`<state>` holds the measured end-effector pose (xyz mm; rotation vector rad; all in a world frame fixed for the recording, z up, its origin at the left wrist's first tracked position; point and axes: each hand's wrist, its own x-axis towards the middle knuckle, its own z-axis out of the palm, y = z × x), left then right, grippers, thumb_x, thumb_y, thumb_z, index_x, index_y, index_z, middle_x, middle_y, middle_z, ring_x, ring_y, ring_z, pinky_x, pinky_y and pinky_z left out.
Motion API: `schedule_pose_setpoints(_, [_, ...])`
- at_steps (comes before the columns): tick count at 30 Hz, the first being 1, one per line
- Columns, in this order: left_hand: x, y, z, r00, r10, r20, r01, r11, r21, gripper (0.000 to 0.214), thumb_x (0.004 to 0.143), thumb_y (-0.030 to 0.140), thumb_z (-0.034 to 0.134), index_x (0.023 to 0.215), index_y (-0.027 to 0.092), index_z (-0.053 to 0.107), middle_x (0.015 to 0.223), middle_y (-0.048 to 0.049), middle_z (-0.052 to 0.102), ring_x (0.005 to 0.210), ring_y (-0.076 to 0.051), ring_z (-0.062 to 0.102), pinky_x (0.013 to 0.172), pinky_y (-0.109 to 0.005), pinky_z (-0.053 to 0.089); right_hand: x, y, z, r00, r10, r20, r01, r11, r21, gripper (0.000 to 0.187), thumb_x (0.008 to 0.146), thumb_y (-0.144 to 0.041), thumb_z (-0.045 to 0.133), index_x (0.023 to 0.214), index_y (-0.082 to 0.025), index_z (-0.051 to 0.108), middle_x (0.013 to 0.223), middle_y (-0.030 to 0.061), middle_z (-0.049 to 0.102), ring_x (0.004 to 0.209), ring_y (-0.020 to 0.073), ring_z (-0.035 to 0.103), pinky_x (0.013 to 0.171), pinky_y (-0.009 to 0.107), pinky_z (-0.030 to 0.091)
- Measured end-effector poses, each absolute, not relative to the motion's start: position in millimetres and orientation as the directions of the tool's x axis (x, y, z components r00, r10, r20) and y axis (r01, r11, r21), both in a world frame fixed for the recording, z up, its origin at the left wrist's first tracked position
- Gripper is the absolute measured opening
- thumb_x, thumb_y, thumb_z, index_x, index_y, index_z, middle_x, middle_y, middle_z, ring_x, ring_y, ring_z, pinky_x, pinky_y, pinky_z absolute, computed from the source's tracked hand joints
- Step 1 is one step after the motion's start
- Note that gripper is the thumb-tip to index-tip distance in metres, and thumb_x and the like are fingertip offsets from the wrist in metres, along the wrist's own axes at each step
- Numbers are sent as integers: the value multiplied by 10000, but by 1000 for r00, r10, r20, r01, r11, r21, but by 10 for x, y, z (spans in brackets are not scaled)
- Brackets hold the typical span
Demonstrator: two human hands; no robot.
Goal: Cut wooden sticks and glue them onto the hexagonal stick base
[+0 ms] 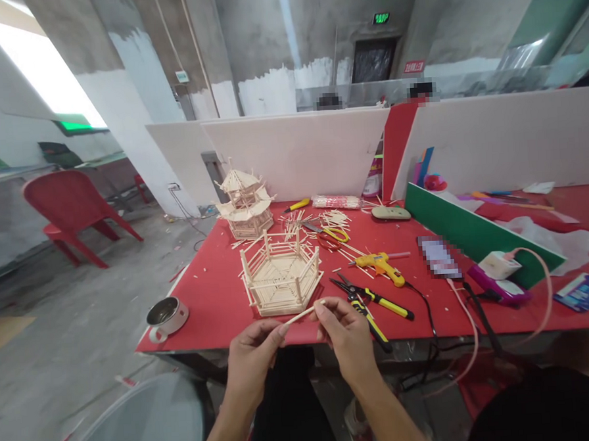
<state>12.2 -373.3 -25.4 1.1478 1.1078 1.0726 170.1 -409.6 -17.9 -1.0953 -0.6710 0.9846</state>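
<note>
Stick (302,314) slants at the near side of the table (213,317), its long axis rising from lower left to upper right, pinched between left hand (254,351) and right hand (346,333). Beyond: one tower (244,210), one railed platform (282,280), one glue gun (382,266).

The left hand (256,349) covers 1 end of a thin stick (302,314) as pixelation masks a phone screen (439,256) and 2 heads (328,101); a red panel (398,146) partly hides what appears a bottle (372,179).
</note>
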Motion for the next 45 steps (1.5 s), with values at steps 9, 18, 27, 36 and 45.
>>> schedule_pose_setpoints(9, [84, -3691, -181, 86, 991, -100, -83, 107, 991, 321, 659, 422, 832, 752, 129, 740, 565, -19, 659, 380, -41, 441, 381, -157, 313, 1566, -3940, -235, 347, 936, -60, -335, 63, -940, 355, 775, -484, 736, 680, -156, 639, 603, -26, 594, 441, 40, 411, 425, 172, 321])
schedule_pose_setpoints(18, [-39, -3464, -104, 17, 998, -59, -217, 61, 974, 261, 699, 368, 809, 785, 132, 736, 565, -2, 650, 386, -27, 406, 395, -157, 284, 1280, -3720, -162, 408, 909, -86, -391, 89, -916, 356, 754, -491, 745, 677, -157, 649, 539, -35, 563, 399, 41, 378, 388, 187, 296])
schedule_pose_setpoints(27, [-396, -2991, 72, 112, 915, 387, 73, -396, 915, 45, 753, 244, 773, 770, 207, 793, 759, -25, 659, 739, -137, 582, 670, -234, 462, 1594, -3734, -123, 518, 791, 327, 283, 202, -938, 268, 857, -423, 651, 983, -209, 750, 887, 49, 729, 724, 162, 622, 666, 271, 499])
schedule_pose_setpoints(36, [-431, -2809, -28, 163, 885, 437, 79, -453, 888, 75, 748, 242, 783, 816, 229, 814, 759, -32, 633, 710, -139, 585, 612, -237, 457, 1787, -3699, -160, 457, 707, 539, 565, 237, -790, 216, 936, -339, 569, 1025, -204, 713, 883, 34, 664, 704, 143, 568, 692, 280, 473])
schedule_pose_setpoints(45, [-427, -2789, 58, 185, 858, 479, 159, -507, 847, 98, 745, 245, 788, 838, 252, 820, 769, -23, 618, 684, -123, 571, 573, -220, 433, 1805, -3690, -149, 436, 728, 529, 556, 245, -795, 204, 930, -322, 583, 1032, -215, 722, 858, 19, 641, 700, 136, 553, 695, 275, 463])
